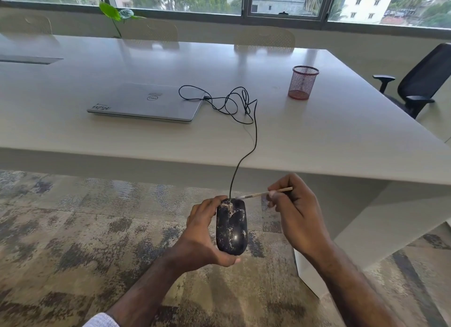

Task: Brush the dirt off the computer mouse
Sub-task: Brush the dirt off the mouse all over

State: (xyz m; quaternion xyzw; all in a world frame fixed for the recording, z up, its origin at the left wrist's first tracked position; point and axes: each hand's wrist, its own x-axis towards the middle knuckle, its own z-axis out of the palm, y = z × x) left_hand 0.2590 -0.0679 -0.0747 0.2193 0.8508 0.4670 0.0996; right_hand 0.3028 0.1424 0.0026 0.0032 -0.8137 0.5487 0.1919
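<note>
Left hand [205, 231] fingers cradling soiled mouse [231, 226]; right hand [292, 209] pinching brush [262, 194], tip at cable end. Advise light strokes away from fingers.

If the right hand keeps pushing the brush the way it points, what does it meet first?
The brush in the right hand points left at the mouse; its tip already looks to be at the mouse's front end, beside the cable. Depth is unclear.

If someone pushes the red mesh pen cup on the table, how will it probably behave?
The red mesh pen cup looks empty and see-through, so it is probably light and would slide easily on the smooth table. It stands taller than it is wide, so a high push might tip it; once on its side, it would likely roll.
</note>
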